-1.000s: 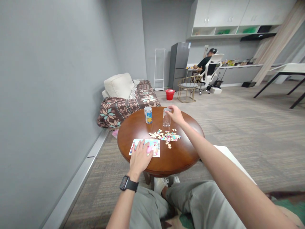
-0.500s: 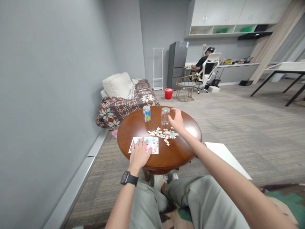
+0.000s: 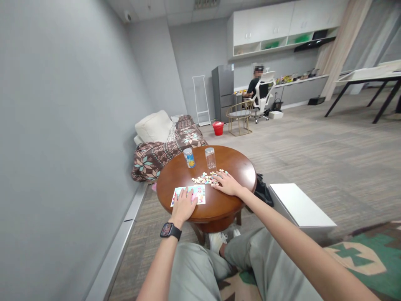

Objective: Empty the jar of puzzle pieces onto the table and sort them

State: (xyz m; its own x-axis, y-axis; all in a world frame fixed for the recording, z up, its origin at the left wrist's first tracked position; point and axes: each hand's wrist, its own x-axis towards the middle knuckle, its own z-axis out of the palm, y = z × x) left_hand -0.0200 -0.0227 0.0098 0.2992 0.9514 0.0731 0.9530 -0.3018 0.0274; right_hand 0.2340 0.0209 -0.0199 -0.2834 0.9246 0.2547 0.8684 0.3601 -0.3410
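Observation:
On the round wooden table (image 3: pixel 232 205), my left hand (image 3: pixel 184 205) lies with fingers spread over a colourful picture card (image 3: pixel 200 195), covering its middle. My right hand (image 3: pixel 228 184) rests, fingers stretched out, on the right side of a pile of small jigsaw puzzle pieces (image 3: pixel 203 179). Some pieces are hidden beneath it. Behind the pile stands a clear jar (image 3: pixel 211 159) with a silver lid, apart from both hands. To its left is a second jar (image 3: pixel 189 159) with a blue and yellow label and a silver lid.
A couch with a patterned cover (image 3: pixel 150 156) stands beyond the table at left. A white box (image 3: pixel 300 205) sits on the floor at right. Farther back are a red bucket (image 3: pixel 218 128), a gold-framed chair (image 3: pixel 239 117) and a seated person (image 3: pixel 253 85) near a fridge (image 3: pixel 223 90).
My right hand has come down from beside the clear jar onto the puzzle pieces, its fingers flattening. My left hand stays on the card. The camera view has tilted and shifted.

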